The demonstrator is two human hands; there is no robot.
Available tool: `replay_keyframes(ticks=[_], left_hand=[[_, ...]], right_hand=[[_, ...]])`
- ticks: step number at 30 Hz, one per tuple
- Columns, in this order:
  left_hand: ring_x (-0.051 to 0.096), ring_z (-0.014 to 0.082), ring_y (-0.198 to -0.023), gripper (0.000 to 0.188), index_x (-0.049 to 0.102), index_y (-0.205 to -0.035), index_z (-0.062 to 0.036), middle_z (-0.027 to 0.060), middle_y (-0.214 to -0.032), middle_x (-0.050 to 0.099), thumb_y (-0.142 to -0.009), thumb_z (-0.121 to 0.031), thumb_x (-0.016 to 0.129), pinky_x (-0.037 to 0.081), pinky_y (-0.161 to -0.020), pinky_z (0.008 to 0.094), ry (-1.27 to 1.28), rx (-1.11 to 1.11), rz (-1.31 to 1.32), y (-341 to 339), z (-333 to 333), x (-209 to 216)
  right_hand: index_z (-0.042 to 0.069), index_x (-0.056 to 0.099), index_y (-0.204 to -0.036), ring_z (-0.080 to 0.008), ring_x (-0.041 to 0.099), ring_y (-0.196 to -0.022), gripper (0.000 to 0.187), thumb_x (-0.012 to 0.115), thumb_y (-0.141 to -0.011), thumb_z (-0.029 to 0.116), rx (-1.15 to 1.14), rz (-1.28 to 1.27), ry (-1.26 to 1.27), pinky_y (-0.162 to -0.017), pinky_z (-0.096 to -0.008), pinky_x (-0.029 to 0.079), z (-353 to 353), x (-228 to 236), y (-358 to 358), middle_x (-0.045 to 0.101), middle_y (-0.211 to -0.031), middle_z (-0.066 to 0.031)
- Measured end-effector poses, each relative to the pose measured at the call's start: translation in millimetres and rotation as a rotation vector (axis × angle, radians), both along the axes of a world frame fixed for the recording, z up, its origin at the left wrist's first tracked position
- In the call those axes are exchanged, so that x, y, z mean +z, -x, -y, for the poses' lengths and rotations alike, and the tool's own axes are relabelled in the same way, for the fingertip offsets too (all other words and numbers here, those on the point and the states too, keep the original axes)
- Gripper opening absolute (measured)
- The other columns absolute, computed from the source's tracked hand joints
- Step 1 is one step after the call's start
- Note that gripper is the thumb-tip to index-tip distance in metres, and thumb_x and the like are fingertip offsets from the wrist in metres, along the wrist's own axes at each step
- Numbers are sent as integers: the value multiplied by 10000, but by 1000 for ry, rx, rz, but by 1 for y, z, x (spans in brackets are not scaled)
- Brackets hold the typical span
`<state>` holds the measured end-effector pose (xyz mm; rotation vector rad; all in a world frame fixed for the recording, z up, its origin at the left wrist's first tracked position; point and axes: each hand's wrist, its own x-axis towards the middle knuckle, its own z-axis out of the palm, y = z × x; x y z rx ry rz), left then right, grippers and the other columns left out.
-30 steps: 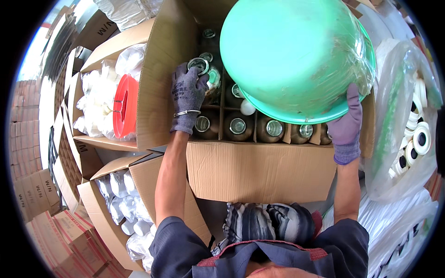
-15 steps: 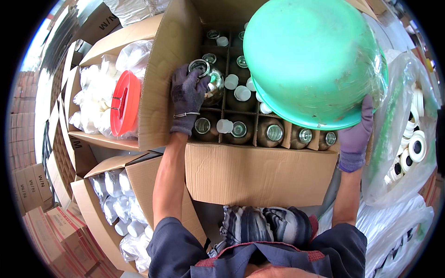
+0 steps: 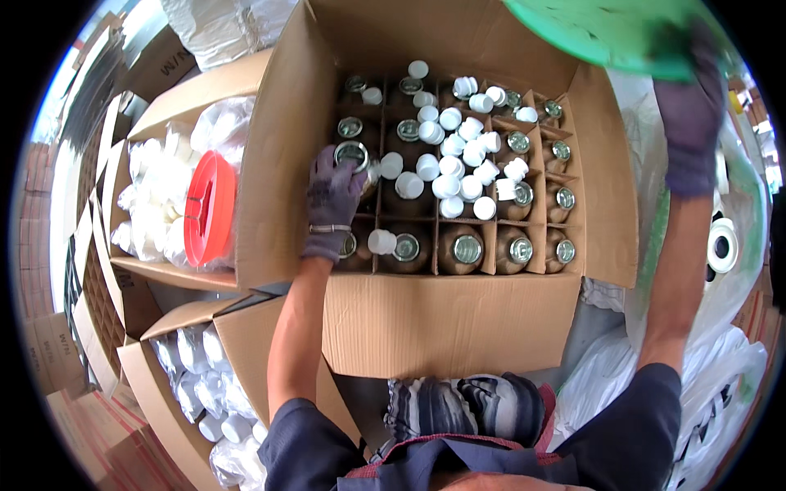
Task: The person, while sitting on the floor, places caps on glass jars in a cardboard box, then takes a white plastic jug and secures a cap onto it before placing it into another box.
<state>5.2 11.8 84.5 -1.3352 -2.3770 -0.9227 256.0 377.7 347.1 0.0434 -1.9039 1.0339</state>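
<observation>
Head view: a brown bottle [image 3: 352, 155] at the left edge of the divided box [image 3: 442, 327] is clasped by the gloved left hand [image 3: 332, 200]. White caps [image 3: 458, 155] lie scattered over the bottles. A green bowl [image 3: 606, 33] is held up at top right by the right hand [image 3: 692, 123].

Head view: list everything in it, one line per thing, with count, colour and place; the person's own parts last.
big carton: one, brown, centre, open, with dividers
bottles: many, brown, foil-sealed tops, upright in the cells
caps: many, white, loose on the bottles
basin: one, green, top right
red lid: one, in the left carton among white bags
shoes: two, dark, below the big carton
left hand: grey glove, fingers around a bottle top
right hand: purple glove, holding the basin
</observation>
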Motion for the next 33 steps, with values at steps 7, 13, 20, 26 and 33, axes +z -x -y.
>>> replay_keyframes(ticks=[7,13,20,26,33], left_hand=[[529,405,-1016,218,656,-919,-31,213,-1153,516,-791,-208,668,459,-853,476,182,139,299,4,37,-49],[513,416,-1079,251,628,-1000,-8,253,-1213,492,-827,-190,626,446,-901,468,83,148,273,-22,36,-44],[498,436,-1094,308,585,-1090,-14,273,-1250,473,-847,-204,605,424,-939,484,255,138,183,-8,58,-67],[498,364,-1138,327,591,-1145,-68,220,-1266,492,-838,-178,586,416,-964,478,332,184,44,-28,23,-15],[466,324,-1203,601,511,-1308,-169,120,-1292,511,-728,-89,647,350,-1035,461,546,-173,-233,-7,-45,-49]], right_hand=[[59,642,-958,-263,652,-730,161,622,-837,163,-604,364,-1293,-627,-395,517,-30,13,139,668,-882,-94],[118,642,-935,-259,658,-766,145,567,-823,171,-823,809,-1413,-681,-388,513,-42,-24,189,666,-896,-107],[72,527,-1239,-332,431,-1250,405,576,-866,223,-689,578,-935,-1030,-601,287,37,-99,224,519,-1268,-170],[135,573,-1095,-287,639,-934,369,499,-902,441,-133,1058,-685,-835,-393,506,114,-238,121,618,-988,-115],[170,599,-1196,-287,493,-1136,500,630,-802,475,-353,994,-618,-976,-464,364,179,-288,79,546,-1189,-99]])
